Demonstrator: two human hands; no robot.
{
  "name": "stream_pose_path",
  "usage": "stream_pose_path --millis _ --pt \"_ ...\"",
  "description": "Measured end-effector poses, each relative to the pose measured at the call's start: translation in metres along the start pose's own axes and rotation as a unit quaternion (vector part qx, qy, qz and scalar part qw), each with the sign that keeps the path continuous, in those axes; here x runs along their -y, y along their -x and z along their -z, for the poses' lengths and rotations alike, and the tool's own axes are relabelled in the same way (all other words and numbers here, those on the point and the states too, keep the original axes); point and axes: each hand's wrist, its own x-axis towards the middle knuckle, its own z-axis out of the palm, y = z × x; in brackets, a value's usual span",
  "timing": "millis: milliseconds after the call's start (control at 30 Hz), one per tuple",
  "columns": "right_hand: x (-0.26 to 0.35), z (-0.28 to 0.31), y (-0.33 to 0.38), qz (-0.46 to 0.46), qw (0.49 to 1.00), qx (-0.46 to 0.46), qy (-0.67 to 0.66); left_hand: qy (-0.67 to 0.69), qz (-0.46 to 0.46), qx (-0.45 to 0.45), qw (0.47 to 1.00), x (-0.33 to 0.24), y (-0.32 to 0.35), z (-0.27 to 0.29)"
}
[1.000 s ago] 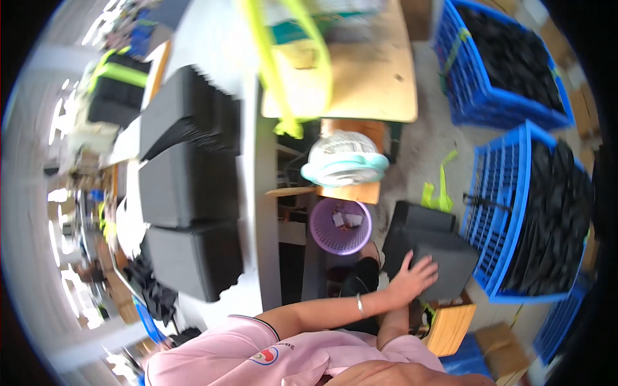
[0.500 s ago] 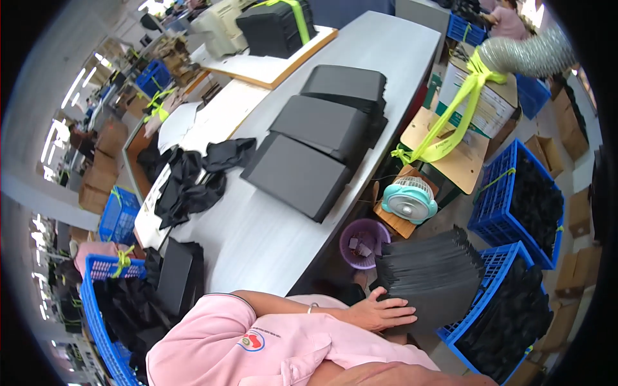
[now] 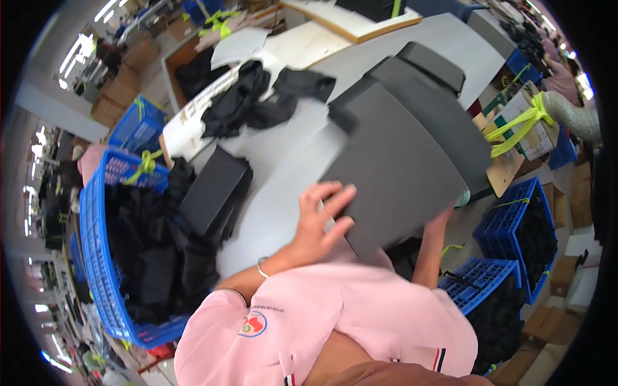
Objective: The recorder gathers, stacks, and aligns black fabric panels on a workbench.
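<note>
A thick stack of dark grey flat panels (image 3: 399, 174) lies tilted over the near right part of the table, slightly blurred. My left hand (image 3: 322, 222) is at its left edge, fingers spread and thumb apart, the tips touching the edge. At the near right corner, my right hand (image 3: 439, 224) grips the stack; its fingers are mostly hidden. Beyond it are another stack of dark panels (image 3: 438, 106) and a smaller dark stack (image 3: 432, 66), partly covered.
A grey table (image 3: 283, 186) bears crumpled black cloth (image 3: 241, 96) and a black block-shaped bundle (image 3: 215, 190). On my left stands a blue crate (image 3: 96, 238) of black pieces. To the right are two blue crates (image 3: 505, 212) and a silver duct (image 3: 573, 119).
The panel stack has moved from my lower right up over the table. My left hand has shifted left and away from its top, my right hand has come into view, and my view has turned left.
</note>
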Motion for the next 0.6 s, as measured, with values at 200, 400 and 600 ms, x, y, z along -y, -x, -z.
stream_pose_path --millis 200,400,600 --pt "0.009 -0.128 -0.010 0.104 0.890 0.263 0.357 0.197 0.233 -0.012 0.952 0.025 0.064 0.026" --pt "-0.034 -0.219 -0.011 0.153 0.575 0.459 0.659 0.304 0.369 0.077 0.875 0.050 0.127 0.008" --pt "-0.172 -0.175 -0.014 0.133 0.431 0.581 0.678 0.250 0.396 0.375 0.800 0.077 0.109 0.008"
